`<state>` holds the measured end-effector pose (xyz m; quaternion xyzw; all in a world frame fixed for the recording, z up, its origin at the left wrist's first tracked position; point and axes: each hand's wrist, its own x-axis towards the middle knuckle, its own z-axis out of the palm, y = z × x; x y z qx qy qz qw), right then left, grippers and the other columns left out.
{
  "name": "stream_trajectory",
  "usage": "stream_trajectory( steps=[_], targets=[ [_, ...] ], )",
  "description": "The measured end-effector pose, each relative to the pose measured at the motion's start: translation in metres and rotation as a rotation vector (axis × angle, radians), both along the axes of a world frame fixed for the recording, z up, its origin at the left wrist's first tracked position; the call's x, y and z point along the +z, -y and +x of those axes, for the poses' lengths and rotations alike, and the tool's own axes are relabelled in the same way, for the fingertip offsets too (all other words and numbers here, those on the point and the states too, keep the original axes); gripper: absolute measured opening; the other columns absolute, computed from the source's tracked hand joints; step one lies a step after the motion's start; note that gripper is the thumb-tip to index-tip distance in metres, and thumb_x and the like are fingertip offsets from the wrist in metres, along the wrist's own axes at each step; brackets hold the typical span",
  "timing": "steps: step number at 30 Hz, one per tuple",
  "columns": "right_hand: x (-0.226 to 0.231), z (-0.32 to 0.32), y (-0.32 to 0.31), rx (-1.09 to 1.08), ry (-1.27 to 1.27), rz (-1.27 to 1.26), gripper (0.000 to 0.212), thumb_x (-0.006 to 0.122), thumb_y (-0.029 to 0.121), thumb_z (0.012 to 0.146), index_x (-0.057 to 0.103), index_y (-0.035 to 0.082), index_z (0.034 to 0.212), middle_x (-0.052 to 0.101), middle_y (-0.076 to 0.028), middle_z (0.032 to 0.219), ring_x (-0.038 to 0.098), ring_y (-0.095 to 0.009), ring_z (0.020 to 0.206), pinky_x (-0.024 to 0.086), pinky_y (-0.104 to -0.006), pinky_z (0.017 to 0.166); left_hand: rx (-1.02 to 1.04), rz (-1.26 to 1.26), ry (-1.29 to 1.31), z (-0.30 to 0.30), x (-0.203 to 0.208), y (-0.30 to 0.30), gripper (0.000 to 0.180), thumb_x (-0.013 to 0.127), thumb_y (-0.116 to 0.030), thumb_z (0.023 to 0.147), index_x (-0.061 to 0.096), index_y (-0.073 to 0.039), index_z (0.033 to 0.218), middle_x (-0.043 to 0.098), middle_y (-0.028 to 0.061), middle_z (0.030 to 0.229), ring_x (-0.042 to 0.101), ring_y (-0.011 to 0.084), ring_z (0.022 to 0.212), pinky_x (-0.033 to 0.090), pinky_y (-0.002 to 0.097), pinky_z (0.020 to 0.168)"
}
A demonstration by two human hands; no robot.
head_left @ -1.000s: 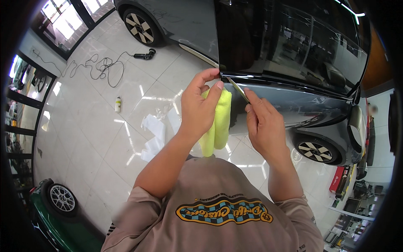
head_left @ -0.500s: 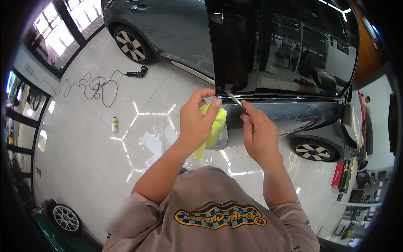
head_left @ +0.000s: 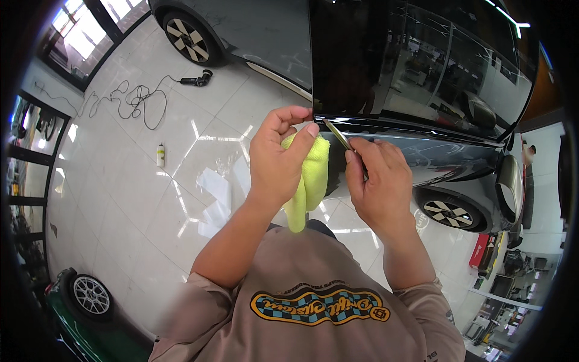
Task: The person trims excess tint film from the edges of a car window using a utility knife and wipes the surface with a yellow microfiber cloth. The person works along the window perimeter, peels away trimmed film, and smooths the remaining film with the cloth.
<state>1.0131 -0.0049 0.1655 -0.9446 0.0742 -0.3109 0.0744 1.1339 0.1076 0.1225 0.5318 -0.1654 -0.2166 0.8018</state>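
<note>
My left hand [head_left: 278, 158] is closed around a bunched yellow-green microfibre cloth [head_left: 315, 175] whose end hangs below the palm. Its index finger and thumb reach to the edge of the car door, at the corner of the dark window [head_left: 416, 66]. In my right hand [head_left: 383, 179] I grip a slim metal cutter knife [head_left: 338, 133]. The tip points up and left at the shiny black trim [head_left: 374, 127] under the window; whether it touches is too small to tell. The grey door panel [head_left: 434, 154] lies just beyond my right hand.
The open door belongs to a grey car [head_left: 265, 36]. On the tiled floor lie a corded black polisher [head_left: 198, 78], a small bottle [head_left: 160, 155] and white sheets [head_left: 215, 193]. A green car [head_left: 90, 308] stands at the lower left, and a red box [head_left: 480, 250] at the right.
My view has shifted, so the door and window sit higher and further right. Both hands stay by the trim corner, and the cloth now hangs more fully in view below my left hand.
</note>
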Motion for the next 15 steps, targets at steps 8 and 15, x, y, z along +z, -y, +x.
stream_trajectory(
  steps=[8, 15],
  targets=[
    [0.0047, 0.0043, -0.0044, -0.068, -0.087, 0.044, 0.016, 0.069, 0.007, 0.086, 0.066, 0.006, 0.102, 0.065, -0.008, 0.076, 0.06, -0.029, 0.069, 0.049, -0.0404, 0.066, -0.062, -0.005, 0.002, 0.0019, -0.0051, -0.0008, 0.027, 0.069, -0.008, 0.094, 0.062, 0.003, 0.118, 0.067, 0.007, 0.107, 0.06, 0.0058, 0.085, 0.05, 0.0216, 0.076],
    [0.0057, 0.0073, -0.0059, -0.086, -0.08, 0.05, 0.015, 0.07, 0.007, 0.087, 0.067, 0.005, 0.102, 0.065, -0.008, 0.076, 0.059, -0.029, 0.068, 0.049, -0.0399, 0.064, -0.098, -0.036, -0.014, 0.0037, -0.0058, -0.0024, 0.025, 0.069, -0.007, 0.095, 0.062, 0.002, 0.118, 0.066, 0.0065, 0.11, 0.061, 0.006, 0.087, 0.051, 0.0218, 0.077]
  ],
)
